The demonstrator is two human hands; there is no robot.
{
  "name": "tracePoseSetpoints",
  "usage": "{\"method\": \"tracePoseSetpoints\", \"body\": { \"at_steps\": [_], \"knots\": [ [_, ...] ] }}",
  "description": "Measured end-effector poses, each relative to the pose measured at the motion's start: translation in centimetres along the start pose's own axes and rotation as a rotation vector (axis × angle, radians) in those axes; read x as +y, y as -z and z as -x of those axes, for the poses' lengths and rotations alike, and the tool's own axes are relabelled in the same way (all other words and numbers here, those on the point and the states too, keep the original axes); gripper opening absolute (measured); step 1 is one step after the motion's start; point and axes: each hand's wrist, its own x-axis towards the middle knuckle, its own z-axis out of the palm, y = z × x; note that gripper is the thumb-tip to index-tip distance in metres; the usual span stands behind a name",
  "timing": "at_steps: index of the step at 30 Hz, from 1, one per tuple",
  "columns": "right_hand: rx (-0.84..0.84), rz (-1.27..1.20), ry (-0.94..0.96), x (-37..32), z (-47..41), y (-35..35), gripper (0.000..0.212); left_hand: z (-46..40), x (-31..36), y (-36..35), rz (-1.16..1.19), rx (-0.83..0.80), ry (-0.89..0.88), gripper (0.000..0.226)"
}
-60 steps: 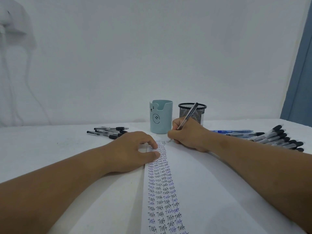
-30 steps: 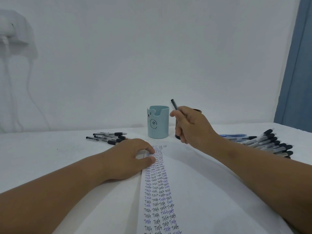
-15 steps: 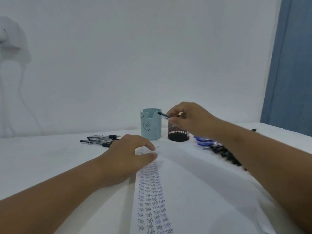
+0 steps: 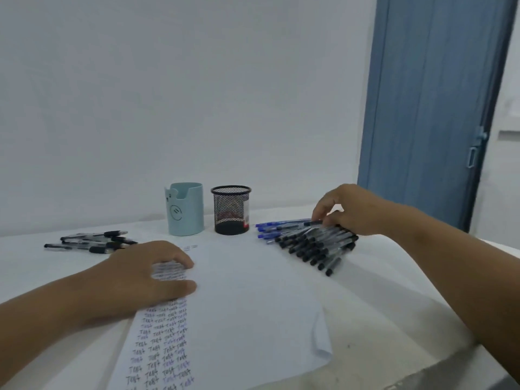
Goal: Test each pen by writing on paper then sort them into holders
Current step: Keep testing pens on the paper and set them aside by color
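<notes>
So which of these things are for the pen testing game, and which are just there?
For the job:
- white paper sheet with rows of "Test"
- pale blue plastic holder with a face
- black wire-mesh holder
- row of black and blue pens on the right
- small pile of black pens on the left

Just there:
- blue door
- white wall

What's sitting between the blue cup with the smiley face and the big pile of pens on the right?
The black mesh holder stands between the blue cup and the pile of pens, as the head view shows.
</notes>
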Motion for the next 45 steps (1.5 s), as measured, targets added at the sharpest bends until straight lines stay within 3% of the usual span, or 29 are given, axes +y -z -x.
{"method": "tracePoseSetpoints", "body": {
  "at_steps": [6, 10, 13, 17, 21, 26, 30, 34, 37, 45],
  "knots": [
    [0.014, 0.003, -0.007, 0.4, 0.3, -0.5, 0.046, 0.1, 0.1, 0.2, 0.021, -0.005, 0.012, 0.086],
    [0.007, -0.014, 0.021, -0.1, 0.5, -0.9, 0.037, 0.0, 0.1, 0.2, 0.020, -0.004, -0.004, 0.087],
    [0.003, -0.004, 0.031, -0.5, 0.6, -0.7, 0.042, -0.1, -0.2, 0.2, 0.011, -0.016, -0.013, 0.084],
    [-0.005, 0.028, 0.063, -1.6, 0.4, -0.6, 0.055, 0.0, -0.4, 0.1, 0.022, 0.000, -0.021, 0.063],
    [0.000, -0.014, 0.158, -4.3, -0.7, -2.0, 0.053, 0.0, -0.4, 0.1, 0.076, 0.068, -0.004, 0.036],
    [-0.028, -0.081, 0.382, -10.4, -3.1, -5.4, 0.041, -0.7, -1.0, 1.3, 0.150, 0.307, 0.017, 0.010],
    [-0.110, -0.141, 0.447, -14.5, -5.6, -8.9, 0.037, -0.9, -3.9, 3.5, 0.046, 0.427, 0.066, 0.026],
    [-0.174, -0.089, 0.482, -16.9, -8.0, -11.6, 0.029, -0.5, -8.5, 5.5, -0.192, 0.361, 0.185, 0.056],
    [-0.201, -0.064, 0.498, -17.4, -9.2, -13.1, 0.024, 0.0, -10.6, 6.1, -0.219, 0.304, 0.289, 0.052],
    [-0.111, -0.209, 0.499, -15.8, -8.7, -16.0, 0.033, -1.6, -11.4, 5.5, -0.270, 0.319, 0.279, 0.030]
  ]
}}
